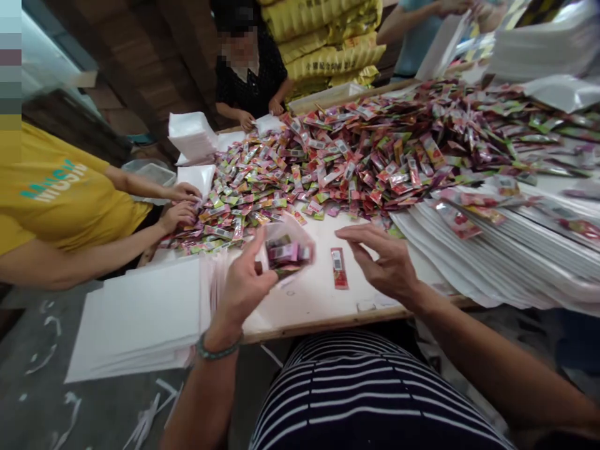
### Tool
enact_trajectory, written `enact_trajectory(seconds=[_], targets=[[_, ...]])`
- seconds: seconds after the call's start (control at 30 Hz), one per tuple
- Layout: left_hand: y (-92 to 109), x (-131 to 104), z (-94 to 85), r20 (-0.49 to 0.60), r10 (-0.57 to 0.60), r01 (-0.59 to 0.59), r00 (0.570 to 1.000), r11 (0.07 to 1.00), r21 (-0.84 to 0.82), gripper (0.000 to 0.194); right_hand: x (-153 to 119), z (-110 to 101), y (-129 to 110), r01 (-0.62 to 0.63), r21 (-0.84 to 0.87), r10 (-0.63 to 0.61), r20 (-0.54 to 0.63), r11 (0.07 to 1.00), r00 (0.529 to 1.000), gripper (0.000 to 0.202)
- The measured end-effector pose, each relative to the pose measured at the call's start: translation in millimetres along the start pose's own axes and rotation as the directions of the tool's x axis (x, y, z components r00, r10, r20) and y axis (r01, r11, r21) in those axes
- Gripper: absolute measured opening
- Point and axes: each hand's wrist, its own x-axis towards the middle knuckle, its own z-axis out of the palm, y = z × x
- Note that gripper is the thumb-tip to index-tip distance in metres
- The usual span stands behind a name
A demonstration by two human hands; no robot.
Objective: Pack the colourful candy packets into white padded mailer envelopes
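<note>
1. Centre of the frame: a left hand (pixel 246 284) grips the left side of a clear bag (pixel 307 240), packets showing inside.
2. Right of centre: the right hand (pixel 382 259) is empty, thumb and fingers parted, just above the surface (pixel 319 303).
3. Between them, one red packet (pixel 339 269) lies flat, its long axis running up and down the frame, just below and left of the right hand, the nearer one.
4. Beyond, a pile (pixel 328 159) of packets spreads toward the upper right.

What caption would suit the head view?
Left hand holding a bag of packets, right hand open beside a red packet on a white table, a packet heap beyond.
</note>
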Motion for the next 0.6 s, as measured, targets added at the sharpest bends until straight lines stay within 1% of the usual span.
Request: enact_trajectory(seconds=[0.03, 0.07, 0.1, 0.13, 0.17, 0.2, 0.23, 0.27, 0.3, 0.33, 0.37, 0.4, 0.43, 0.47, 0.5, 0.53, 0.57, 0.6], targets=[[6, 0, -8.0, 0.0, -0.026, 0.026, 1.0, 0.999, -0.039, 0.08, -8, 1, 11, -0.002, -0.089, 0.008, 0.072, 0.996, 0.997, 0.041], [12, 1, -14.1, 0.009, -0.045, 0.045, 0.999, 0.997, -0.069, 0.081, -16, 6, 22, 0.033, -0.174, 0.004, 0.213, 0.984, 0.977, 0.045], [17, 1, -17.9, 0.025, -0.059, 0.061, 0.998, 0.994, -0.095, 0.08, -26, 12, 33, 0.093, -0.242, 0.005, 0.377, 0.966, 0.926, 0.047], [22, 2, -19.4, 0.04, -0.071, 0.075, 0.997, 0.991, -0.111, 0.08, -35, 20, 42, 0.165, -0.281, 0.008, 0.525, 0.945, 0.851, 0.047], [26, 3, -19.1, 0.052, -0.08, 0.086, 0.995, 0.989, -0.118, 0.079, -43, 28, 50, 0.234, -0.29, 0.004, 0.636, 0.928, 0.771, 0.044], [29, 3, -17.4, 0.061, -0.085, 0.092, 0.994, 0.988, -0.12, 0.079, -50, 35, 56, 0.288, -0.286, -0.001, 0.708, 0.914, 0.706, 0.037], [33, 3, -15.0, 0.066, -0.085, 0.092, 0.994, 0.989, -0.12, 0.079, -56, 41, 60, 0.325, -0.277, -0.011, 0.746, 0.904, 0.666, 0.029], [36, 3, -12.2, 0.069, -0.08, 0.088, 0.994, 0.989, -0.116, 0.08, -58, 46, 64, 0.343, -0.276, -0.018, 0.756, 0.898, 0.655, 0.022], [39, 3, -9.4, 0.078, -0.077, 0.085, 0.994, 0.991, -0.105, 0.081, -59, 47, 67, 0.342, -0.282, -0.022, 0.743, 0.896, 0.669, 0.019], [41, 2, -6.9, 0.088, -0.079, 0.086, 0.993, 0.992, -0.088, 0.081, -57, 46, 69, 0.319, -0.296, -0.021, 0.704, 0.9, 0.71, 0.019], [43, 1, -4.8, 0.102, -0.086, 0.093, 0.991, 0.993, -0.067, 0.081, -52, 42, 68, 0.271, -0.308, -0.017, 0.631, 0.912, 0.775, 0.019], [45, 0, -3.1, 0.115, -0.097, 0.103, 0.989, 0.994, -0.047, 0.08, -44, 34, 65, 0.193, -0.31, -0.006, 0.516, 0.931, 0.857, 0.018], [46, -1, -1.6, 0.123, -0.107, 0.111, 0.987, 0.993, -0.032, 0.079, -34, 23, 59, 0.089, -0.284, 0.019, 0.358, 0.955, 0.933, 0.017], [46, -2, -0.4, 0.127, -0.11, 0.114, 0.986, 0.993, -0.025, 0.078, -23, 10, 49, -0.016, -0.218, 0.054, 0.165, 0.976, 0.985, 0.015], [46, -3, 0.9, 0.127, -0.101, 0.106, 0.987, 0.994, -0.029, 0.077, -11, -6, 35, -0.113, -0.121, 0.11, -0.033, 0.986, 0.993, 0.015], [46, -3, 2.2, 0.124, -0.082, 0.087, 0.989, 0.995, -0.038, 0.076, 2, -23, 18, -0.164, 0.009, 0.163, -0.197, 0.986, 0.967, 0.021], [45, -4, 3.8, 0.12, -0.058, 0.064, 0.991, 0.997, -0.046, 0.075, 14, -40, 0, -0.138, 0.133, 0.176, -0.335, 0.981, 0.926, 0.034], [45, -4, 5.7, 0.111, -0.034, 0.04, 0.993, 0.998, -0.051, 0.075, 25, -55, -19, -0.092, 0.221, 0.175, -0.395, 0.971, 0.902, 0.044]])
